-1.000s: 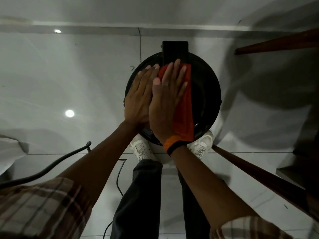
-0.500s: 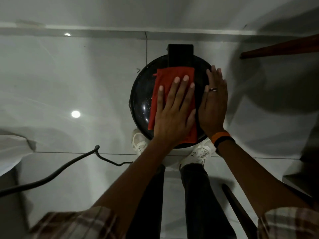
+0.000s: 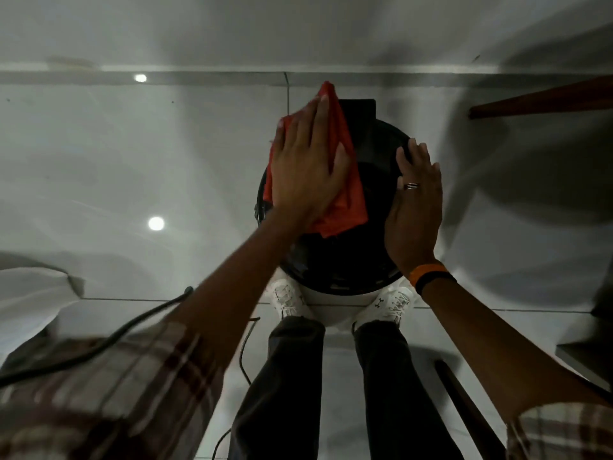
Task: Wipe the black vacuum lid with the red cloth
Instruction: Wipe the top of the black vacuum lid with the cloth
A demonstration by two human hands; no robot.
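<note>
The round black vacuum lid (image 3: pixel 345 260) sits below me, above my white shoes. The red cloth (image 3: pixel 348 194) lies over the lid's far left part, and one corner of it sticks out past the rim. My left hand (image 3: pixel 308 167) presses flat on the cloth, fingers spread and pointing away from me. My right hand (image 3: pixel 414 210), with a ring and an orange and black wristband, rests flat on the lid's right side, holding nothing. A black block (image 3: pixel 360 109) juts out at the lid's far edge.
A dark cable (image 3: pixel 99 346) runs across the glossy tiled floor at the lower left. Brown wooden legs stand at the upper right (image 3: pixel 544 99) and lower right (image 3: pixel 464 403). Something white (image 3: pixel 30 293) lies at the left edge.
My left hand has pushed the red cloth from the lid's middle to its far left edge. My right hand stayed on the lid's right side.
</note>
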